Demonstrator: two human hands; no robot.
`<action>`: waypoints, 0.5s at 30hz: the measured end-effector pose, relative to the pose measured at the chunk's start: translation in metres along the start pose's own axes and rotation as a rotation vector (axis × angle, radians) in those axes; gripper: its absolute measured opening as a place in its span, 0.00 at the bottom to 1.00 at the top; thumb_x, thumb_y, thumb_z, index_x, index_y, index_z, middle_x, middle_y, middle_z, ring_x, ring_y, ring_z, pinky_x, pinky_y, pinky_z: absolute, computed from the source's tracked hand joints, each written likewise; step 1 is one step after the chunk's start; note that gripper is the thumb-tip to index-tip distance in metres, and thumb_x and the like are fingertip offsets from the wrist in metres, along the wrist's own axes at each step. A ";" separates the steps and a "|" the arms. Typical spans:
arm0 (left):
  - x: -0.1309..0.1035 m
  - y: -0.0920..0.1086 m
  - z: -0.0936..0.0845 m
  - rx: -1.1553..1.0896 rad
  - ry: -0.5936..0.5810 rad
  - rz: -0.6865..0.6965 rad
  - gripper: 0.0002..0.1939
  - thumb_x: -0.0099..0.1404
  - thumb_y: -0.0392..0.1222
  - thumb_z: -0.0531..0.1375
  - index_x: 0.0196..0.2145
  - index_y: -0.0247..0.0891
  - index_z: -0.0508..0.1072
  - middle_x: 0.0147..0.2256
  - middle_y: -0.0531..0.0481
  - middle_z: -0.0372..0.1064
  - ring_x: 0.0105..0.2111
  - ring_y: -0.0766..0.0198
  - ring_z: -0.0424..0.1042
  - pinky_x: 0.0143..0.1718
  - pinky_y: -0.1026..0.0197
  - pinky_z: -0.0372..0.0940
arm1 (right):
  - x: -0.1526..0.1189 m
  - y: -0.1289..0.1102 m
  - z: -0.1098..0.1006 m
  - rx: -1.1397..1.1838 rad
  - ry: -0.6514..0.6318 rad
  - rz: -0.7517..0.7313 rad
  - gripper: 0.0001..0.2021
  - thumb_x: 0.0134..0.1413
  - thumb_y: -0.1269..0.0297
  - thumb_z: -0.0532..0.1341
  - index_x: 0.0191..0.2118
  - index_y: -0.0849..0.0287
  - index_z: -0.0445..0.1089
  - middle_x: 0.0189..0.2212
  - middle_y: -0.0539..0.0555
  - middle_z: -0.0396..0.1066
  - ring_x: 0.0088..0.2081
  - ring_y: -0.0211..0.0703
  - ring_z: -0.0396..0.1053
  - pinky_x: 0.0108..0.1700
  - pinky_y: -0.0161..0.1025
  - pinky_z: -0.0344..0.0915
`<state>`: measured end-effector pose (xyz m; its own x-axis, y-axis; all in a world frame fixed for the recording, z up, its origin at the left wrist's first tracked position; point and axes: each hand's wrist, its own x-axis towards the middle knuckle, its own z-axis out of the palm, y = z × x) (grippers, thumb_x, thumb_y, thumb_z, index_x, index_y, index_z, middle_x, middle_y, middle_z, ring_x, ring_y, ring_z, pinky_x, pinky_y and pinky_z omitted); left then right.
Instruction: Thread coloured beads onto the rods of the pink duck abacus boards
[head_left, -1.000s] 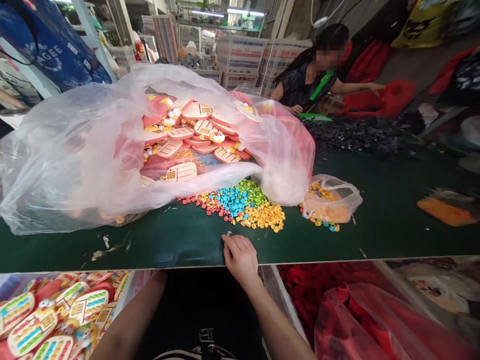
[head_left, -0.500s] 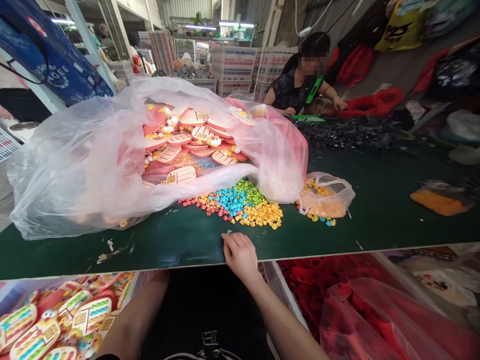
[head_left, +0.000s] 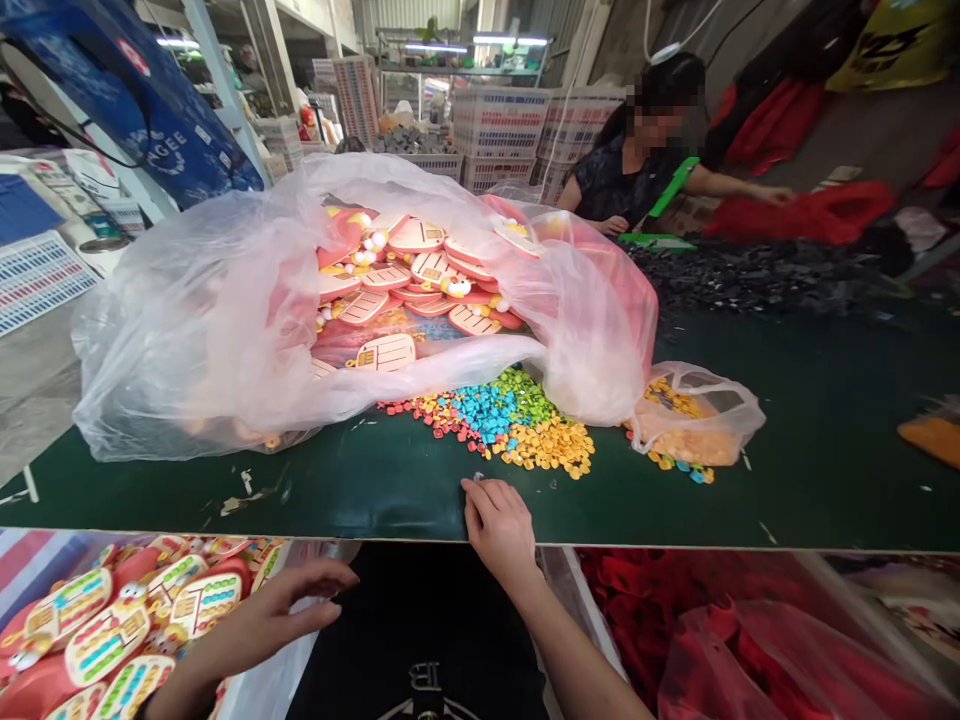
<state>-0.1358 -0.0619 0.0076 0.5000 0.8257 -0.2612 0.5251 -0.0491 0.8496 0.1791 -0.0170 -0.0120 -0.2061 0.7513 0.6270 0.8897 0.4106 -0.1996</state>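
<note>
The left hand point(head_left: 296, 600) is below the near edge of the surface point(head_left: 360, 490), above the right side of a heap of filled toys point(head_left: 109, 640). Its fingers are spread loosely, the thumb apart from the rest, with nothing between them. The right hand point(head_left: 501, 525) rests on the surface at the near edge, its fingers bent and pointing away from the body; whether they enclose anything cannot be told. A pale scrap point(head_left: 478, 477) lies at its fingertips.

Just beyond the right hand, well apart from the left, the pieces point(head_left: 551, 445) lie in a loose pile: red at the left, blue in the middle, green behind, yellow at the front right. Behind the pile, a big clear bag point(head_left: 172, 320) lies open, full of pale-faced, red-edged toys without coloured rows point(head_left: 431, 268). The pile touches its lower lip. To the right, a small bag point(head_left: 701, 440) holds yellow pieces, with a few mixed ones in front.

Across the surface, a co-worker point(head_left: 619, 180) sits behind dark parts point(head_left: 750, 280), one arm stretched towards a red item point(head_left: 832, 212).
</note>
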 end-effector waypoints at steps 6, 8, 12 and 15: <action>0.059 0.125 -0.078 0.097 0.563 0.175 0.19 0.62 0.58 0.57 0.40 0.40 0.73 0.43 0.44 0.74 0.45 0.55 0.72 0.49 0.53 0.66 | 0.000 0.002 0.001 0.026 -0.016 -0.017 0.12 0.61 0.72 0.53 0.43 0.60 0.73 0.31 0.55 0.73 0.36 0.43 0.68 0.39 0.39 0.62; 0.123 0.148 -0.093 0.224 0.658 0.055 0.20 0.63 0.55 0.56 0.42 0.37 0.72 0.47 0.42 0.72 0.48 0.56 0.69 0.52 0.53 0.63 | 0.000 0.002 0.000 0.027 -0.017 -0.027 0.12 0.61 0.72 0.53 0.43 0.60 0.73 0.31 0.55 0.73 0.36 0.43 0.68 0.39 0.40 0.62; 0.236 0.158 -0.104 0.256 0.675 -0.108 0.28 0.59 0.52 0.61 0.50 0.28 0.66 0.54 0.31 0.65 0.56 0.47 0.63 0.54 0.44 0.57 | -0.002 0.004 -0.002 0.028 -0.003 -0.038 0.12 0.61 0.73 0.52 0.43 0.60 0.72 0.31 0.55 0.73 0.36 0.43 0.68 0.39 0.40 0.63; 0.275 0.149 -0.106 0.259 0.648 -0.226 0.36 0.48 0.52 0.70 0.51 0.31 0.67 0.54 0.27 0.64 0.54 0.39 0.65 0.50 0.40 0.60 | -0.003 0.006 -0.003 0.042 0.004 -0.035 0.12 0.61 0.73 0.52 0.44 0.60 0.72 0.31 0.55 0.73 0.36 0.42 0.69 0.38 0.39 0.63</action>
<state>0.0071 0.2173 0.1109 -0.1056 0.9941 -0.0259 0.7530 0.0969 0.6509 0.1860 -0.0185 -0.0132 -0.2348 0.7344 0.6368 0.8641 0.4578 -0.2093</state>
